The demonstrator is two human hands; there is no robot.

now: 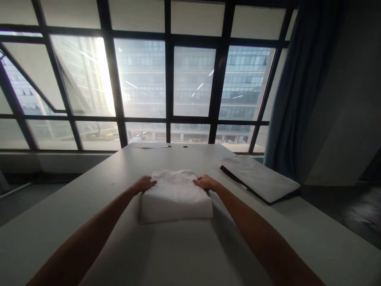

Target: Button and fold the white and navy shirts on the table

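Observation:
A folded white shirt is in front of me above the white table, its far edge curved like a neckline and its near edge hanging straight. My left hand grips its far left side, thumb on top and fingers beneath. On the far right side, my right hand pinches it the same way. Both hands' fingers are partly hidden under the cloth. Whether the shirt's underside touches the table, I cannot tell.
On the right of the white table lies a flat white sheet-like stack with a black layer below. White paper and dark round grommets are at the far end. Beyond are tall windows and a blue curtain.

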